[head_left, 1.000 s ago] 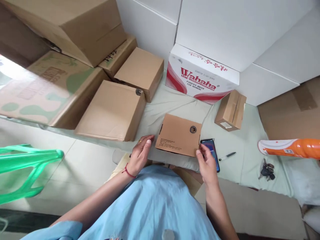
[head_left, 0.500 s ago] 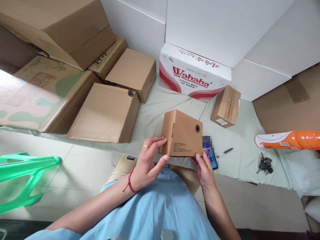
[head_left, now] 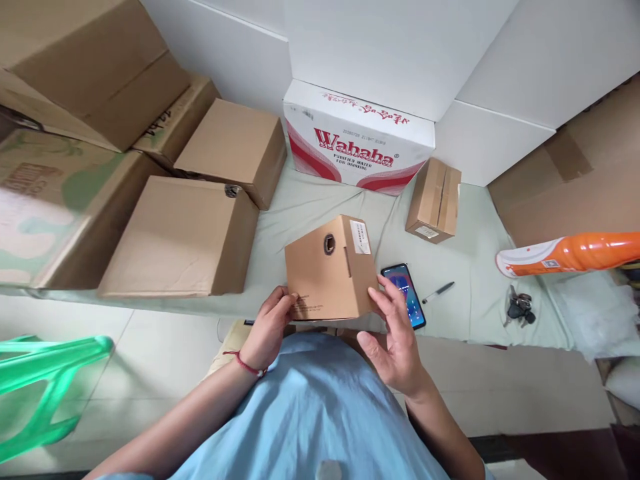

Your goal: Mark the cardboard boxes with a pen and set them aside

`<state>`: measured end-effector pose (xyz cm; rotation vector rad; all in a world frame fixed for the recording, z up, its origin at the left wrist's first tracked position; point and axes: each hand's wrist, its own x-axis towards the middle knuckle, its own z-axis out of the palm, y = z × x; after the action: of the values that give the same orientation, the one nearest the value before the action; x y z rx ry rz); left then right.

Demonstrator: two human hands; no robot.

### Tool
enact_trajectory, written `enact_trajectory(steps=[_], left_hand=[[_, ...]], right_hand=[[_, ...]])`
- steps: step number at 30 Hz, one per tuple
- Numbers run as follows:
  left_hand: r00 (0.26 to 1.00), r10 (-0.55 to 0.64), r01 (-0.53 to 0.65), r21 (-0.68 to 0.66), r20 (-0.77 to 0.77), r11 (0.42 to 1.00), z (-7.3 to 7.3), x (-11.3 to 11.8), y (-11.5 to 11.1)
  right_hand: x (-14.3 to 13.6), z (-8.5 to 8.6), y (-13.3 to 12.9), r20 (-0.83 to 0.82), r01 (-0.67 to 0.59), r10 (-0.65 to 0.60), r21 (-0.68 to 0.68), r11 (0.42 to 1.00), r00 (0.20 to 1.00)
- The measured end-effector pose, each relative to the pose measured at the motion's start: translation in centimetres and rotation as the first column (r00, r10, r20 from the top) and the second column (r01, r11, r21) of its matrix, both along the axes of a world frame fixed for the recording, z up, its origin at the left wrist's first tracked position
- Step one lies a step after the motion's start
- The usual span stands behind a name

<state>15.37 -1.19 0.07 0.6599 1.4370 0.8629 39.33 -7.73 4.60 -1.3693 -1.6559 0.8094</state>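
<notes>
A small brown cardboard box (head_left: 320,273) is at the table's front edge, directly before me. On its front are a round dark mark and small print; a white label shows on its right side. My left hand (head_left: 273,325) grips the lower left corner, thumb on the front face and the other fingers partly hidden. Against the box's right side rest the fingertips of my right hand (head_left: 397,340), its thumb spread away. Whether the box's underside touches the table is hidden. A lit phone (head_left: 413,300) lies just right of the box.
A Wahaha carton (head_left: 357,143) stands against the wall, beside a taped small carton (head_left: 434,200). Several brown cartons (head_left: 175,233) fill the left side. To the right are a pen (head_left: 439,292), keys (head_left: 520,307) and an orange-and-white bottle (head_left: 570,255). A green stool (head_left: 50,373) stands on the floor.
The box has turned, bringing its labelled side to the right. My left hand has closed on its left corner, while my right hand has let go of the bottom edge and opened along the side.
</notes>
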Motion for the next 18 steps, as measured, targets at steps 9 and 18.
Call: enact_trajectory(steps=[9,18], left_hand=[[0.994,0.034,-0.032,-0.022,0.100,0.999,0.8,0.0,0.1],[0.995,-0.029,0.011,0.179,0.096,0.984,0.0,-0.1,0.0]], right_hand=[[-0.3,-0.6,-0.2,-0.257,0.088,-0.117,-0.121,0.989,0.959],[0.4,-1.0,-0.2,-0.521,0.137,-0.301,-0.329,0.934,0.799]])
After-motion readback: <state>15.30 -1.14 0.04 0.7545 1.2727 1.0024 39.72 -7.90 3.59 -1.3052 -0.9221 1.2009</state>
